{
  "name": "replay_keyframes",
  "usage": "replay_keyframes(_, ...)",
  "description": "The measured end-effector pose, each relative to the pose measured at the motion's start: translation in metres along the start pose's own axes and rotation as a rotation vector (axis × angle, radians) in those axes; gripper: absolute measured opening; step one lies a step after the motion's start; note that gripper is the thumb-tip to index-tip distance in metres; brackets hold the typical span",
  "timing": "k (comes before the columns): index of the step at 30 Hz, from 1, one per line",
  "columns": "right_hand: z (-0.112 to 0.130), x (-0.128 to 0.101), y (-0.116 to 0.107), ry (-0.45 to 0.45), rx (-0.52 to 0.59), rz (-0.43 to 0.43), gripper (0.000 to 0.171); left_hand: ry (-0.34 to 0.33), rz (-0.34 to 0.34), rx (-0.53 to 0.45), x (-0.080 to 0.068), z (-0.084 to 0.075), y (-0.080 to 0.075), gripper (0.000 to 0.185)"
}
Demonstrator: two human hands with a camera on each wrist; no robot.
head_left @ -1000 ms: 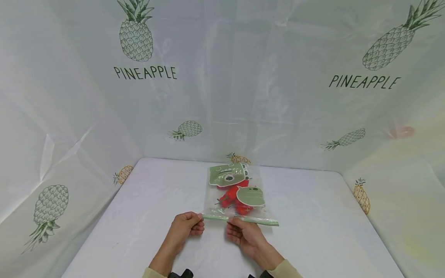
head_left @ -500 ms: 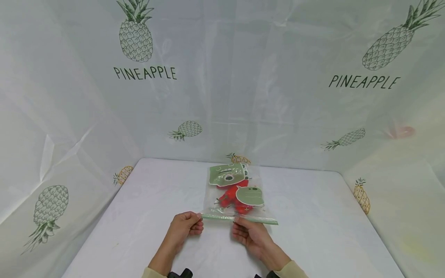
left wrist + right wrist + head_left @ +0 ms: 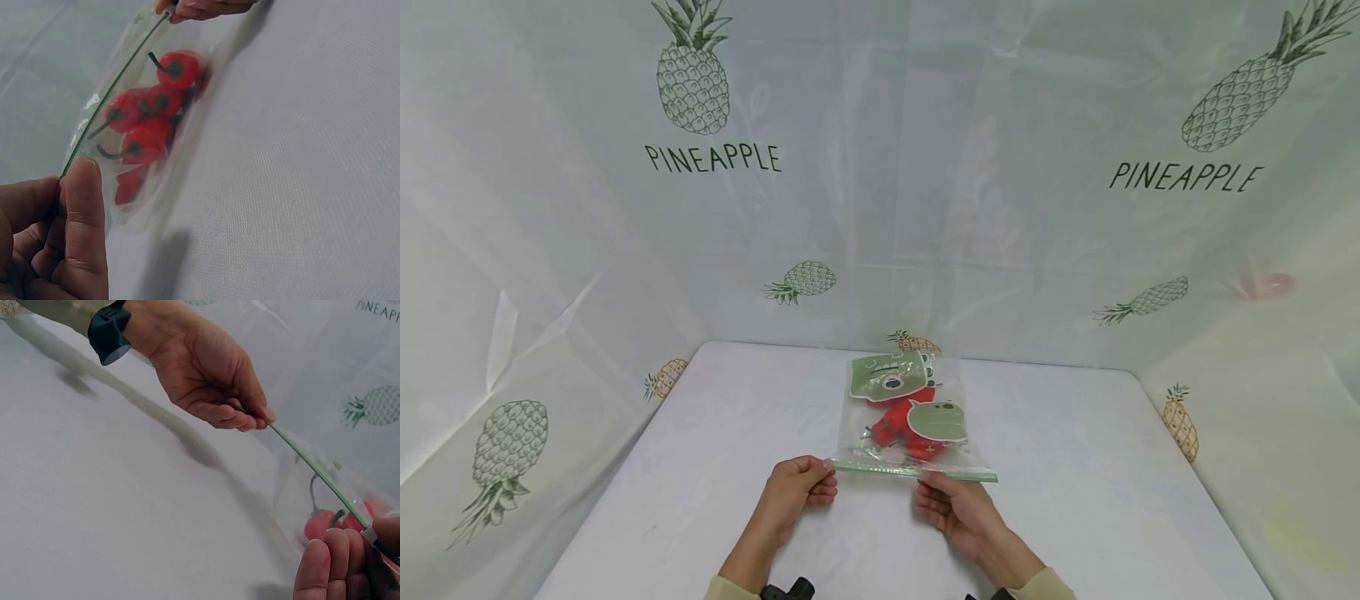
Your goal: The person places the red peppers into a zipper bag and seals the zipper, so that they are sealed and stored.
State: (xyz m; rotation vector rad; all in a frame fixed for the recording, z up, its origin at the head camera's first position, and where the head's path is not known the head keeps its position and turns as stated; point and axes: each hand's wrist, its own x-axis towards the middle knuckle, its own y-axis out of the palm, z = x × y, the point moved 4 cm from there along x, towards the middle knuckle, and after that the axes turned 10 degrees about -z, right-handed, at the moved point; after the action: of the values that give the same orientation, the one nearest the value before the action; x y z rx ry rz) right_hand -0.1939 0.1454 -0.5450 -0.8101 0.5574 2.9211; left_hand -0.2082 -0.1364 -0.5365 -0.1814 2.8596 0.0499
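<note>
A clear zip bag (image 3: 951,387) with green printed patches and a green top strip (image 3: 880,469) lies at the far middle of the table. Several red peppers (image 3: 178,70) with green stems show through its plastic. At the strip's left end, my left hand (image 3: 801,487) pinches the corner between thumb and fingers. My right hand (image 3: 958,512) pinches the same strip right of its middle, other fingers curled beneath. A small whitish piece (image 3: 370,535), perhaps a slider, shows at the right fingertips. The strip is taut and raised off the table between both hands.
A white cloth covers the table (image 3: 1075,467). Pineapple-printed sheeting (image 3: 880,208) hangs behind it and along both sides. A dark band (image 3: 111,330) is worn on the left wrist.
My right hand has slid rightward along the green strip, still pinching it. The left hand has stayed nearly still at the left corner; the bag has barely shifted.
</note>
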Motion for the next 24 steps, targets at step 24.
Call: replay_keyframes(24, 0.009, -0.001, -0.018, 0.023, 0.013, 0.021, 0.014, -0.014, -0.024, 0.006, 0.002, -0.001, -0.004, 0.025)
